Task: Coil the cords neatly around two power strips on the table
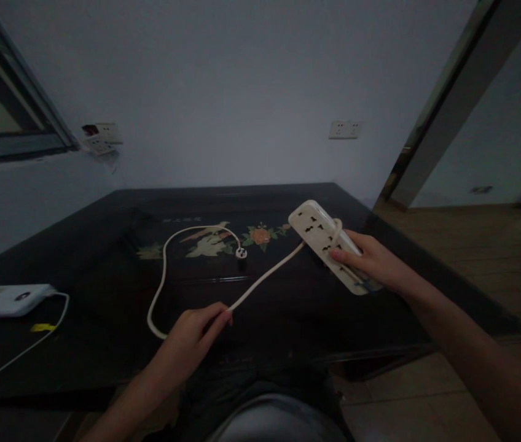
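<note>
A white power strip point(314, 228) is tilted above the right part of the dark table, gripped near its lower end by my right hand point(366, 258). Part of its white cord point(270, 272) wraps across the strip's body by my right fingers. From the strip the cord runs down left to my left hand point(200, 331), whose thumb and fingers are pinched around it. Beyond that hand the cord loops over the table and ends in a plug point(241, 253), lying near the middle with its pins showing.
The glossy black table point(223, 197) has a painted flower and bird design. At left lies a white device point(9, 302) with a thin cable, beside a yellow tag point(43, 328). Wall sockets point(344, 129) are behind the table; a window is at upper left.
</note>
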A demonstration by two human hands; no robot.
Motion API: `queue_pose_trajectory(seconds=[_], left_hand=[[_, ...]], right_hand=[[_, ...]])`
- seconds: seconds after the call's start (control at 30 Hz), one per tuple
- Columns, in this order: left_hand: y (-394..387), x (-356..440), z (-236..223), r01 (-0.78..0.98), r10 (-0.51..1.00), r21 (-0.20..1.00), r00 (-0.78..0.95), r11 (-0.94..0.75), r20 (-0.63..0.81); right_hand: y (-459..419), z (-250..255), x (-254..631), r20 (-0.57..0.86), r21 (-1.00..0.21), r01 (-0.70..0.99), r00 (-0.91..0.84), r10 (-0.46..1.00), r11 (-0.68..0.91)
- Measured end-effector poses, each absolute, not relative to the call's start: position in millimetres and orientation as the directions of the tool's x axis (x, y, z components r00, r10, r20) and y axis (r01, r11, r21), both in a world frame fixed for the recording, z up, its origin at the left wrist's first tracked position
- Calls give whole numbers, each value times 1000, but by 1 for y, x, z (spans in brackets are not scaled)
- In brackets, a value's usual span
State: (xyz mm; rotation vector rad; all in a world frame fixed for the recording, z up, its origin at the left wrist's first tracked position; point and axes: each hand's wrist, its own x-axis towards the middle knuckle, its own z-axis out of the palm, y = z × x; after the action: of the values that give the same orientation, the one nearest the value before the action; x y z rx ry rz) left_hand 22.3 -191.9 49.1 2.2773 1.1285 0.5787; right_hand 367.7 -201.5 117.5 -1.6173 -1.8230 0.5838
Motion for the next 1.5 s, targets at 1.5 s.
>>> queue_pose_trajectory(seconds=[1.5], left_hand=[[-184, 27, 158, 279, 243, 3, 830, -960, 503]], right_hand=[[-202, 83, 275, -385, -218, 915, -401, 831, 340]])
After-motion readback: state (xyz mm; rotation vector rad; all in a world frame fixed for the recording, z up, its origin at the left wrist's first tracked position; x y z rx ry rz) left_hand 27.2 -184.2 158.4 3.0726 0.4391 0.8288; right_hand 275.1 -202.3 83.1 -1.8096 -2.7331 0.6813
